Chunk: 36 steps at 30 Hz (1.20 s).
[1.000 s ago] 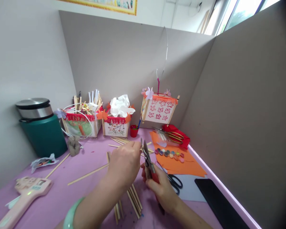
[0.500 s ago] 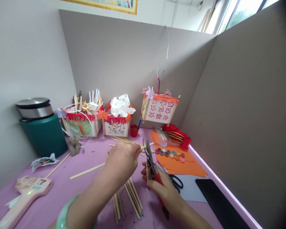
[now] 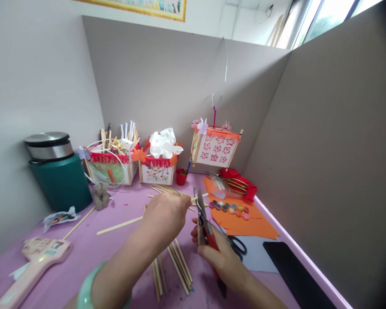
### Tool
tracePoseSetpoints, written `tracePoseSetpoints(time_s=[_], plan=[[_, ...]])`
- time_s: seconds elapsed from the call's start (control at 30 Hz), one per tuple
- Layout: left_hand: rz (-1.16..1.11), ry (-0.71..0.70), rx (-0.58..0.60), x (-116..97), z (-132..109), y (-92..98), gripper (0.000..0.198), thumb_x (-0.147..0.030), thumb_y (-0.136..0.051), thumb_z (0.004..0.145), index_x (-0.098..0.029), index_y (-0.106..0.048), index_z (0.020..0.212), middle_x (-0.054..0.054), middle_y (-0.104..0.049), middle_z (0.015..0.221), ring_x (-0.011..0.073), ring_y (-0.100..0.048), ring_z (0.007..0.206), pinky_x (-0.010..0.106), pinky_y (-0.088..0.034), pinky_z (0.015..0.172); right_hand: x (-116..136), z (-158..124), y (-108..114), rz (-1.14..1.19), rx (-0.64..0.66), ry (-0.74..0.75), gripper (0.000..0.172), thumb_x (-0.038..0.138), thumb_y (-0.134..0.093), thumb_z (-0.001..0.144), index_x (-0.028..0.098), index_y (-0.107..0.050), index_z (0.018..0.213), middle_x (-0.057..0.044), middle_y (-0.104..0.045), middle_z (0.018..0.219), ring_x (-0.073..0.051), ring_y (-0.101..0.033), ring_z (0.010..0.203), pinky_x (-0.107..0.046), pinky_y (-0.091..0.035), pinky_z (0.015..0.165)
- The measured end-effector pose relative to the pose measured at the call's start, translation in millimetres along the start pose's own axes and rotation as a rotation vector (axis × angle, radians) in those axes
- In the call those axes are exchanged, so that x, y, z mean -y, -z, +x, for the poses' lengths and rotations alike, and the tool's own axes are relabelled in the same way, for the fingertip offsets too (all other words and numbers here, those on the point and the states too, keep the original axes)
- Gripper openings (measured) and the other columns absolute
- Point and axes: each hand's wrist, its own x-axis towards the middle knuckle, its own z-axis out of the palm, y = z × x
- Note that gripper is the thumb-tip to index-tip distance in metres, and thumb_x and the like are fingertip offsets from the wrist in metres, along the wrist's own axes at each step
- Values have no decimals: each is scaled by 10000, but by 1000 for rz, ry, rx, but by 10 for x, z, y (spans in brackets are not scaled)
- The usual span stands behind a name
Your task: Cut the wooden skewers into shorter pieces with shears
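Since a second ago, the free end of the pale, slender wooden stick has been rising and drawing inward, while the silver-bladed shears with red handles have been shifting slightly rightward. From where I'm standing, the left hand is clenching that stick around its middle, with one long length trailing out to its left and a short tip poking past its right side at the blades. It is gripping close to the metal, probably to keep the stick from wobbling there. The right hand is wrapping its grip around the shears, pointing their parted blades away from the body, which seems to be leaving the other hand room to bring the stick across. Whether the stick is truly lying between both blades, I can't tell. More loose wooden sticks are lying below and between the hands on the pink-lilac counter, presumably within easy reach. Just beyond the right hand, black-handled scissors are resting partly behind it, apparently set aside.
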Motion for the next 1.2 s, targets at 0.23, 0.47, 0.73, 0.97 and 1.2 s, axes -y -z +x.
tracePoseSetpoints(time_s=[0.23,0.47,0.73,0.97,1.2], plan=[[80,-69,-39,27,-14,-40,324,-272,-373,903,-208,-619,702,37,-647,642,188,-589,588,285,-233,491,-57,28,-7,59,3,34,466,97,-459,629,202,-519,1080,-4,-519,850,-162,-512,785,-300,-415,719],[136,-81,-78,20,-12,-86,263,-251,-391,896,-209,-613,761,31,-660,697,203,-609,608,290,-269,499,-106,86,-40,50,-43,67,385,116,-461,621,189,-538,991,6,-504,789,-138,-477,686,-272,-394,631],[60,22,-9,7,-6,-50,315,-293,-375,901,-217,-629,731,51,-671,652,209,-616,614,284,-256,511,-3,39,11,90,25,11,460,106,-475,649,193,-527,1098,-28,-556,933,-178,-540,867,-325,-427,799],[-87,70,73,32,24,15,347,-336,-392,889,-207,-634,676,49,-665,650,172,-589,606,276,-250,521,28,19,37,40,56,-2,499,94,-471,648,191,-519,1135,-37,-563,982,-187,-538,914,-348,-420,842],[-100,72,98,27,15,25,364,-347,-376,897,-204,-606,653,39,-654,660,164,-581,621,270,-266,541,6,20,26,-3,49,17,492,85,-455,637,203,-511,1112,-27,-550,949,-179,-523,883,-344,-412,823]])
